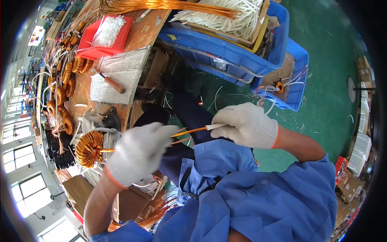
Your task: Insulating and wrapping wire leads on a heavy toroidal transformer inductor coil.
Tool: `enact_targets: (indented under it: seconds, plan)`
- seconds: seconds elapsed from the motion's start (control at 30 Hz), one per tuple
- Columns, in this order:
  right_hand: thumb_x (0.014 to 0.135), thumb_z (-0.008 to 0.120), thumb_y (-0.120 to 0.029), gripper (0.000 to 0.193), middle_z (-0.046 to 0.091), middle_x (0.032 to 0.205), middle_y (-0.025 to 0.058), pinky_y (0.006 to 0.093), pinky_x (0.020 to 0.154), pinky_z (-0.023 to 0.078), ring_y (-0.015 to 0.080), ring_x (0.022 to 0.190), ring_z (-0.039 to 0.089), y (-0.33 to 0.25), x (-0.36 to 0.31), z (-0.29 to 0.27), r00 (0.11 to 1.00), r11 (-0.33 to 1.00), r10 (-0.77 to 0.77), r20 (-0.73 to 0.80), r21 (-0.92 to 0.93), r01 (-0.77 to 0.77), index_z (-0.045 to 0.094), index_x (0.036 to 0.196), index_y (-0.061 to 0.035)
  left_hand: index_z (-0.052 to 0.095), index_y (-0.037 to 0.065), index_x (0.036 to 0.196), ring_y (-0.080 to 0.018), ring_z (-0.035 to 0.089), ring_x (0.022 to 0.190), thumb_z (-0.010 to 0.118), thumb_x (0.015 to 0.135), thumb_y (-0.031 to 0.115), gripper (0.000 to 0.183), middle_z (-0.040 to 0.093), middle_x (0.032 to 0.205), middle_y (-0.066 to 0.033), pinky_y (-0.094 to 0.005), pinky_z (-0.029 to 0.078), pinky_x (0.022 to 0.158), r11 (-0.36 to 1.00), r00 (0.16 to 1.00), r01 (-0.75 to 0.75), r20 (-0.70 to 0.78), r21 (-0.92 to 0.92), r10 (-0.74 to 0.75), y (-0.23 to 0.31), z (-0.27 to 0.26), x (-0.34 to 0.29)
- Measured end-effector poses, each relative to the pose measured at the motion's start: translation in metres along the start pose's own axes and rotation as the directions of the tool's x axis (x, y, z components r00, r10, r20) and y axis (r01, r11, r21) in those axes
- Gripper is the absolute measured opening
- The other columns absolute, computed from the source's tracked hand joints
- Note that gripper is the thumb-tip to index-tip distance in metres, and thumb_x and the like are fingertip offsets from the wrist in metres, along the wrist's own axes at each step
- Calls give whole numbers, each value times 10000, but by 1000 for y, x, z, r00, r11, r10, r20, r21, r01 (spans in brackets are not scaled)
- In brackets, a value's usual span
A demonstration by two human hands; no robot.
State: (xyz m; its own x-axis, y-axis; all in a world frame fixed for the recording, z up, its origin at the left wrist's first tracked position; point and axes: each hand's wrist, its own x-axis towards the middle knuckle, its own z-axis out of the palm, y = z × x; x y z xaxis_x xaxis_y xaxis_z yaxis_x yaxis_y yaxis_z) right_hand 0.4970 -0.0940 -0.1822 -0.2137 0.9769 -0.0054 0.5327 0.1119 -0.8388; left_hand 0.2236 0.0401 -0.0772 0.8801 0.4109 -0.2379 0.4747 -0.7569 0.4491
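Right hand point(244, 126) is pinching a white sleeve point(215, 126) on a copper wire point(189, 131), and the left hand point(141, 150) is a blur over that wire beside the fat coil point(88, 149), so can't tell its grip. Smaller coils point(71, 87) and a red tray point(123, 45) crowd the bench point(138, 35). Blue bins point(229, 52) block the far side, but green floor point(318, 133) opens up rightward.

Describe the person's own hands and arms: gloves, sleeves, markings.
Left hand and right hand: off-white fabric gloves with orange-red edging at the cuffs. Left forearm and right forearm: bare above the gloves. Blue sleeves start higher up. No glove markings discernible; left one is blurred.
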Motion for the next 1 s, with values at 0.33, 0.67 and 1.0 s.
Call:
enact_targets:
  seconds: [0.33, 0.67, 1.0]
  plan:
    - [1094, 643, -338, 289, 742, 838, 163, 545, 727, 565, 426, 892, 751, -77, 106, 105, 972, 955, -204, 121, 245, 170, 738, 1065, -67, 698, 73, 996, -376, 698, 990, 714, 849, 73, 148, 701, 999, -129, -519, 544, 911, 936, 997, 65, -56, 346, -48, -41, -21, -92]
    - [1113, 649, -196, 244, 742, 936, 58, 241, 542, 532, 57, 690, 637, -106, 114, 80, 730, 599, 89, 677, 549, -583, 735, 1168, 26, 764, -96, 1013, -139, 635, 777, 704, 1011, 452, 551, 703, 797, -86, -335, 517, 729, 682, 561, 669, -401, -296, -724, -105, -55, -129]
    - [1083, 676, -231, 191, 732, 822, 161, 475, 609, 584, 379, 730, 754, -146, 190, 162, 915, 911, -400, -54, -128, 391, 656, 1107, -43, 802, -94, 1046, -127, 609, 690, 697, 995, 521, 625, 679, 731, -75, -340, 509, 665, 669, 575, 646, -343, -366, -743, -113, -57, -129]
